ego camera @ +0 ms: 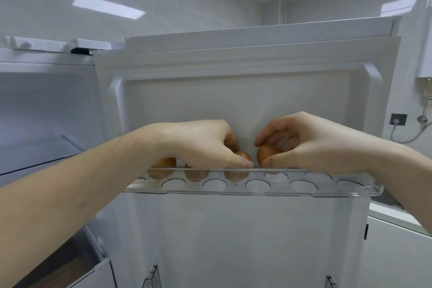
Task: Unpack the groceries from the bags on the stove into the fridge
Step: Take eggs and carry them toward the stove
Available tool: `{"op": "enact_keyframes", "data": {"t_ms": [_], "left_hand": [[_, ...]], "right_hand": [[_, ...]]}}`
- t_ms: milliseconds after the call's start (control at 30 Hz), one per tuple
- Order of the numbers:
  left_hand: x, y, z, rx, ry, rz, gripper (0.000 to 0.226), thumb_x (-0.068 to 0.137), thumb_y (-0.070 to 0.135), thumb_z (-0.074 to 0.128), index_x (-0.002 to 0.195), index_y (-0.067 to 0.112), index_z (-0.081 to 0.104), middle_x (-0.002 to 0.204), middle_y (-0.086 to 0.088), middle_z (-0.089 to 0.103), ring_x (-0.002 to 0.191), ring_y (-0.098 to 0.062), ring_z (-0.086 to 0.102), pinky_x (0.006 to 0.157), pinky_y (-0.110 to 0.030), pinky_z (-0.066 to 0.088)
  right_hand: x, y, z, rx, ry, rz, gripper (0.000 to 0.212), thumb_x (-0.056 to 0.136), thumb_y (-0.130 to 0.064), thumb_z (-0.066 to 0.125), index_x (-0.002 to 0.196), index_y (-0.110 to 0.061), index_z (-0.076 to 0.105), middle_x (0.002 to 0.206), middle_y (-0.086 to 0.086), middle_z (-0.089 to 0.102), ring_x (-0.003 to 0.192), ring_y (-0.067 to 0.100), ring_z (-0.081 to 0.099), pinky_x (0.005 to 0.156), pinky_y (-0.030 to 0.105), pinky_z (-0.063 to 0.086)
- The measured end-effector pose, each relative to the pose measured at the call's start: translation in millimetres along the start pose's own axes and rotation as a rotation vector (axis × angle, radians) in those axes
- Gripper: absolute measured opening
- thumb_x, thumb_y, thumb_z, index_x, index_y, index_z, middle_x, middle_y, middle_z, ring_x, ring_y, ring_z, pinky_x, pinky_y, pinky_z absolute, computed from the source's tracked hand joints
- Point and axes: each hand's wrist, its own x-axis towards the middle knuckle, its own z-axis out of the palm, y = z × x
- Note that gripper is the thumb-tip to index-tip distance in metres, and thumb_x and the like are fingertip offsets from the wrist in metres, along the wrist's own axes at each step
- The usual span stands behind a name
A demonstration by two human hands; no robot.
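Observation:
The open fridge door (245,96) faces me, with a clear egg tray (327,188) of round holes on its top shelf. My left hand (201,142) is closed on a brown egg (243,155) that sits low in a back-row hole near the tray's middle. My right hand (304,140) holds a second brown egg (265,153) just above the tray, a hole further right. Two more brown eggs sit in the back row at the left, one (164,162) in plain sight, the other mostly hidden under my left hand.
The fridge's inside (42,112) with a glass shelf (46,159) lies to the left. Lower door racks (152,276) show below the tray. A white counter (397,217) and a wall socket (398,119) with a cable are at the right.

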Motion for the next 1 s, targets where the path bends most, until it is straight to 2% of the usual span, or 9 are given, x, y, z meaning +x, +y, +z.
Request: {"op": "enact_keyframes", "data": {"t_ms": [167,233,300,400,600,733,800,867,1000], "left_hand": [[-6,7,-3,0.001,-0.035,-0.024,0.038,0.08,0.068,0.06,0.088,0.035,0.075,0.059,0.0,0.069,0.068,-0.027,0.075,0.071,-0.055,0.064],[-6,8,-3,-0.002,-0.007,-0.002,0.039,0.084,0.069,0.059,0.086,0.033,0.076,0.058,0.0,0.068,0.064,-0.025,0.075,0.072,-0.046,0.065],[-6,9,-2,-0.004,0.028,0.018,0.046,0.086,0.072,0.058,0.084,0.031,0.077,0.057,0.0,0.068,0.058,-0.02,0.073,0.063,-0.032,0.062],[-5,9,-1,0.006,0.07,0.026,0.052,0.086,0.076,0.055,0.084,0.03,0.078,0.054,0.001,0.064,0.053,-0.014,0.069,0.051,-0.021,0.049],[-3,3,2,0.04,0.166,0.069,0.051,0.09,0.073,0.051,0.087,0.03,0.078,0.075,-0.001,0.074,0.068,-0.013,0.07,0.067,-0.033,0.06],[-9,0,2,0.036,0.251,0.075,0.042,0.101,0.057,0.048,0.085,0.027,0.073,0.066,0.004,0.067,0.06,-0.009,0.062,0.058,-0.027,0.046],[-20,-4,6,0.022,0.352,0.097,0.034,0.103,0.049,0.047,0.096,0.027,0.072,0.075,0.008,0.066,0.071,-0.007,0.062,0.065,-0.027,0.047],[-39,-10,15,0.001,0.489,0.16,0.03,0.105,0.045,0.045,0.11,0.032,0.071,0.103,0.015,0.066,0.096,-0.005,0.061,0.084,-0.029,0.049],[-89,-19,44,-0.111,0.73,0.217,0.032,0.1,0.045,0.044,0.122,0.039,0.067,0.132,0.03,0.053,0.126,0.002,0.05,0.099,-0.012,0.04]], "right_hand": [[-2,-2,-1,-0.008,-0.029,0.034,0.022,0.078,-0.034,0.08,0.099,-0.038,0.075,0.096,-0.023,0.076,0.088,0.0,0.073,0.093,0.035,0.058],[-3,-3,-2,0.003,-0.065,0.052,0.017,0.081,-0.029,0.077,0.097,-0.033,0.076,0.091,-0.014,0.079,0.087,0.012,0.076,0.094,0.041,0.059],[-3,-3,-2,-0.003,-0.086,0.066,0.015,0.083,-0.026,0.075,0.097,-0.03,0.075,0.087,-0.01,0.079,0.087,0.016,0.076,0.094,0.043,0.06],[-3,-4,-2,0.0,-0.09,0.078,0.014,0.083,-0.028,0.076,0.097,-0.03,0.075,0.088,-0.012,0.079,0.086,0.013,0.076,0.094,0.043,0.06],[-1,-1,-1,0.017,-0.074,0.053,0.018,0.081,-0.037,0.079,0.099,-0.034,0.075,0.093,-0.017,0.079,0.09,0.006,0.075,0.097,0.042,0.058],[-4,2,0,-0.03,0.087,-0.084,0.015,0.082,-0.041,0.079,0.095,-0.035,0.074,0.089,-0.019,0.077,0.082,0.0,0.072,0.085,0.034,0.059],[-11,0,1,-0.127,0.308,-0.268,0.011,0.084,-0.036,0.078,0.094,-0.036,0.073,0.087,-0.018,0.073,0.083,0.001,0.069,0.076,0.026,0.057],[-21,-5,5,-0.231,0.505,-0.464,0.012,0.087,-0.028,0.076,0.097,-0.032,0.073,0.09,-0.019,0.068,0.087,0.003,0.066,0.076,0.024,0.054],[-45,-13,33,-0.217,0.556,-0.556,0.014,0.088,-0.022,0.077,0.099,-0.03,0.073,0.096,-0.017,0.067,0.086,0.008,0.065,0.076,0.028,0.053]]}}
